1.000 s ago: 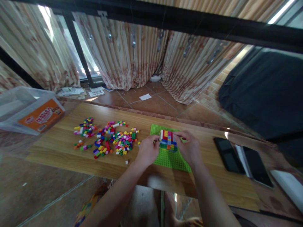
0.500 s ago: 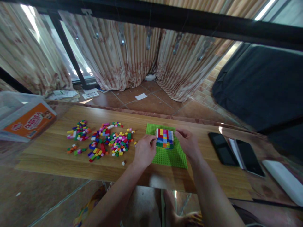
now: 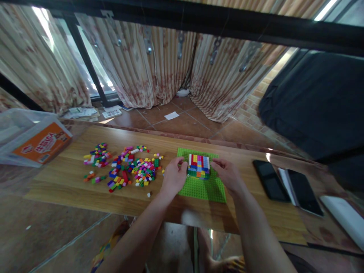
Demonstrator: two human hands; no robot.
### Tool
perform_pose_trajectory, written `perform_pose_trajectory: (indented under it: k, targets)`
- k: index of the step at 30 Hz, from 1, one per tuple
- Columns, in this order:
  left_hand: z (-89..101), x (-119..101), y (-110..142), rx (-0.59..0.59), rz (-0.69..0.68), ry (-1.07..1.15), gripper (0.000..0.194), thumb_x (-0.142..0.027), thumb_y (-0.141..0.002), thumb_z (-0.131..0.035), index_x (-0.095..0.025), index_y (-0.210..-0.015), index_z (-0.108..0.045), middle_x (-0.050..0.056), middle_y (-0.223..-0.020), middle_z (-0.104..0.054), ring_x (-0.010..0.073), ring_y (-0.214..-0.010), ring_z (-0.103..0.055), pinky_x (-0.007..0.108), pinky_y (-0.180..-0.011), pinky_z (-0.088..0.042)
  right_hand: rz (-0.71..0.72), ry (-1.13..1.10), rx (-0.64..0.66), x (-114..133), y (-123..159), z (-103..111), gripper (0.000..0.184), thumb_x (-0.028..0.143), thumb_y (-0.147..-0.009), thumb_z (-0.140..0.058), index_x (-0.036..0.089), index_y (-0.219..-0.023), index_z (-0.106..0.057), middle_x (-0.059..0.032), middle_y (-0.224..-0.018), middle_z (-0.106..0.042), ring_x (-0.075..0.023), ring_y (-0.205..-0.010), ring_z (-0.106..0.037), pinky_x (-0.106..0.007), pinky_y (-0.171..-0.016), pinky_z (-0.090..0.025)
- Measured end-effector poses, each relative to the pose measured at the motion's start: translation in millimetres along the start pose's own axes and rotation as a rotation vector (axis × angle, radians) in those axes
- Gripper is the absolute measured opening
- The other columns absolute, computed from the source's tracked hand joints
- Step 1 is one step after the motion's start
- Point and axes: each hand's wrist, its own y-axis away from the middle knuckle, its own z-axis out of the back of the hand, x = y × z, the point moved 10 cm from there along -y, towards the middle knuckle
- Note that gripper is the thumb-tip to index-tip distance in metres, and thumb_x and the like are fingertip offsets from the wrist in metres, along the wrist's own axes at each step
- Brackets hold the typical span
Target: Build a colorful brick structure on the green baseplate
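A block build of toy bricks [image 3: 199, 163] stands on a green studded baseplate [image 3: 202, 191]. Its top has stripes of white, red, yellow, pink and blue, and green and orange bricks show on its near side. Close by its left side is my left hand [image 3: 174, 175], thumb and forefinger bent and a little apart, with nothing visible between them. On the other side my right hand [image 3: 228, 174] hovers over the baseplate's right part. Its fingers are loosely bent and apart, just clear of the build, and hold nothing I can see.
Loose coloured bricks [image 3: 145, 170] lie in heaps on the left of the wooden table [image 3: 93, 199], with one white brick [image 3: 149, 194] nearer me. A clear plastic box [image 3: 42, 142] stands at the far left. Two dark phones, one the black phone [image 3: 271, 180], lie at the right.
Both hands have loosened from the sides of the build, the fingers drawing slightly outward. The build stays on the baseplate. The whole view has shifted a little.
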Motion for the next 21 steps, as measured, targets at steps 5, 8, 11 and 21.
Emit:
perform_pose_trajectory:
  k: [5, 8, 11, 21]
  targets:
    - [-7.1, 7.2, -10.8, 0.012, -0.005, 0.034, 0.028, -0.022, -0.089, -0.047, -0.014, -0.108, -0.065, 0.009, -0.099, -0.071, 0.0186, -0.09, -0.066, 0.031, -0.083, -0.051, -0.033, 0.069, 0.059, -5.1, 1.8, -3.1, 0.052, 0.045, -0.064, -0.065, 0.011, -0.103, -0.069, -0.0089, -0.084, -0.072, -0.0199, -0.072, -0.065, -0.026, -0.054, -0.047]
    - [-14.4, 7.8, -14.1, 0.048, -0.013, 0.044, 0.029, -0.024, -0.09, -0.045, -0.014, -0.108, -0.065, 0.008, -0.101, -0.071, 0.0184, -0.091, -0.065, 0.03, -0.083, -0.051, -0.057, 0.056, 0.133, -7.1, 4.9, -11.8, 0.049, 0.043, -0.067, -0.063, 0.012, -0.105, -0.069, -0.0093, -0.086, -0.073, -0.0205, -0.074, -0.066, -0.025, -0.054, -0.046]
    - [-20.2, 4.4, -14.5, 0.079, -0.034, 0.018, 0.03, -0.028, -0.089, -0.048, -0.013, -0.107, -0.066, 0.01, -0.105, -0.07, 0.0198, -0.094, -0.064, 0.032, -0.085, -0.049, -0.091, 0.037, 0.187, -7.3, 9.7, -20.7, 0.044, 0.04, -0.071, -0.061, 0.014, -0.106, -0.069, -0.0083, -0.087, -0.073, -0.0188, -0.073, -0.066, -0.024, -0.053, -0.044]
    - [-22.1, -3.6, -8.4, 0.067, -0.031, -0.037, 0.029, -0.03, -0.085, -0.054, -0.014, -0.105, -0.068, 0.01, -0.102, -0.071, 0.0203, -0.085, -0.065, 0.032, -0.08, -0.05, -0.039, 0.039, 0.173, -5.4, 10.7, -25.6, 0.046, 0.043, -0.069, -0.061, 0.014, -0.103, -0.071, -0.0096, -0.094, -0.074, -0.0187, -0.077, -0.065, -0.025, -0.056, -0.045]
